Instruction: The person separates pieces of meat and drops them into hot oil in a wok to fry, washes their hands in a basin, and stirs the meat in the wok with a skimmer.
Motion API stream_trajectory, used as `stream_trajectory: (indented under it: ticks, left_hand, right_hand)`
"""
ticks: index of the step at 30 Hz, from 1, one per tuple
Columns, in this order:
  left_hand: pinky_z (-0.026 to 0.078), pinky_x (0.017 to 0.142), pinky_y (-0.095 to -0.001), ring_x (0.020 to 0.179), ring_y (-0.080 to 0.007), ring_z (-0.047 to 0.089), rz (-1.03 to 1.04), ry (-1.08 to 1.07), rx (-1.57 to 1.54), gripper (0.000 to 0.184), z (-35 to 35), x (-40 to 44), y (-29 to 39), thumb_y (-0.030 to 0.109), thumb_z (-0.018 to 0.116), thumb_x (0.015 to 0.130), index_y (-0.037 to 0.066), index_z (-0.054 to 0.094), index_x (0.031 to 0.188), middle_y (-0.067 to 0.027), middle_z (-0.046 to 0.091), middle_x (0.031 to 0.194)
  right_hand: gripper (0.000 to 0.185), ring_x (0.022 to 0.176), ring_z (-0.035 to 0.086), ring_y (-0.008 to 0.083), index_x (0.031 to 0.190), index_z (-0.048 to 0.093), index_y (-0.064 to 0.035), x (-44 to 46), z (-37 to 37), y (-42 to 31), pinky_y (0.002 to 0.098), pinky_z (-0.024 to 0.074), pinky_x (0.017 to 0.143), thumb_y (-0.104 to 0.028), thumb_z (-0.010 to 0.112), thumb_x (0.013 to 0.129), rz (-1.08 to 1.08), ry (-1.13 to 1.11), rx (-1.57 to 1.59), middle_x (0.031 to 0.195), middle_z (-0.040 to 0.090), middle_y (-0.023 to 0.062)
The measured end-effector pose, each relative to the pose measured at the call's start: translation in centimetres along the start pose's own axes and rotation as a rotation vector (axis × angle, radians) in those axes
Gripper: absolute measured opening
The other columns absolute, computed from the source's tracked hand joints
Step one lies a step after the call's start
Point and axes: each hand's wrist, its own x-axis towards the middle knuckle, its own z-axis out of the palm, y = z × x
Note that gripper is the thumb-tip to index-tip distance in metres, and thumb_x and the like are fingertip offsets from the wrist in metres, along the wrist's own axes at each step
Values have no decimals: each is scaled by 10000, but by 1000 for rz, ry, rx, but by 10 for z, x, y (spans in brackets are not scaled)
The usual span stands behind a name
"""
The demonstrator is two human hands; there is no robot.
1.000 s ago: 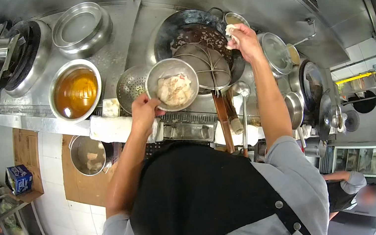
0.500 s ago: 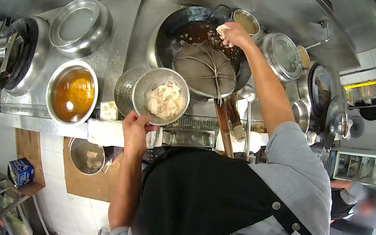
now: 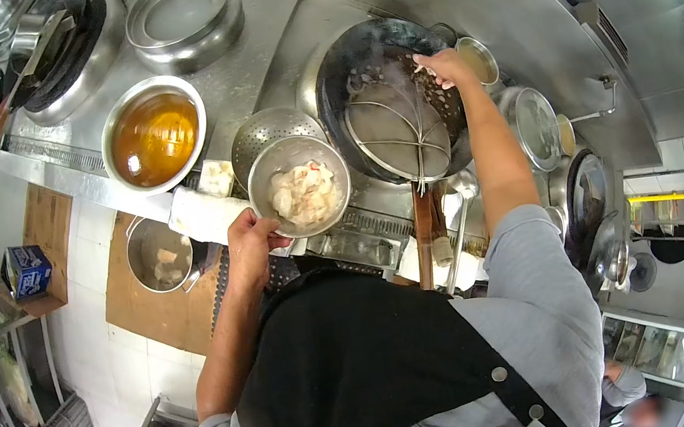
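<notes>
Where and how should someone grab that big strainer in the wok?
The strainer is probably best gripped around its long wooden handle, from the near side: the handle points that way past the rim of the wok, while the round head lies inside.

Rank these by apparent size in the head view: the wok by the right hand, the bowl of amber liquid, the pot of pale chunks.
1. Wok
2. Bowl of amber liquid
3. Pot of pale chunks
</notes>
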Motion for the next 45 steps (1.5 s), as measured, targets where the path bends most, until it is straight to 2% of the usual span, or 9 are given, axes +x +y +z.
stream_trajectory:
  ticks: [2,5,12,14,20,31,35,41,45]
  left_hand:
    - [571,600,-299,650,-182,634,0,-6,-29,139,-5,2,-4,26,621,852,-47,605,969,-129,675,860]
    - [566,596,-291,647,-179,633,-2,15,-48,133,-5,-1,-2,16,612,859,-50,608,975,-127,675,863]
    - [593,594,-298,626,-190,656,-3,-5,-62,77,-8,5,-7,4,616,853,-40,593,912,-131,663,813]
    - [590,588,-298,626,-191,654,-7,-2,-93,69,-6,5,-7,1,616,853,-35,591,906,-126,659,805]
    - [584,587,-293,657,-176,647,2,-29,-56,136,-2,8,-8,13,606,852,-42,608,976,-132,686,867]
    - [577,599,-289,644,-174,638,13,-56,-8,105,29,4,16,14,616,851,-39,608,942,-118,664,842]
    - [588,590,-291,657,-180,655,73,-86,-5,74,44,12,24,-4,617,856,-35,619,924,-100,657,830]
    - [548,534,-297,605,-203,670,240,-152,93,46,55,30,29,-15,623,856,-27,586,831,-113,651,774]
    - [513,502,-304,566,-195,661,306,-264,248,109,61,22,28,-2,628,849,-14,547,777,-101,628,729]
  right_hand:
    - [280,536,601,184,775,689,5,28,0,10,358,534,504,-263,737,841,-106,-110,-165,661,643,87]
    - [301,696,713,271,818,741,29,64,6,22,396,592,684,-271,750,846,-177,-116,-552,775,728,155]
    - [320,909,734,365,867,769,5,55,-2,16,448,568,854,-300,677,895,-76,-97,-482,926,746,213]
    - [271,985,709,391,911,777,-24,85,0,49,484,545,902,-259,642,892,-410,344,-693,1000,731,236]
    - [276,1072,676,399,1099,760,-143,-33,-17,-14,497,529,928,-188,609,872,-223,550,-357,1108,718,211]
    - [230,933,702,379,1005,756,-101,-17,-16,44,476,535,847,-240,685,837,-305,415,-579,921,737,175]
    - [199,834,716,293,979,764,-96,11,-15,78,414,545,778,-237,719,846,-465,502,-262,879,748,132]
    - [203,827,707,131,1023,751,-23,-178,-6,-44,284,543,739,-190,707,917,-438,344,559,912,753,77]
    - [210,845,729,249,989,723,0,-268,76,-96,378,567,776,-182,692,889,-726,224,151,1020,757,138]
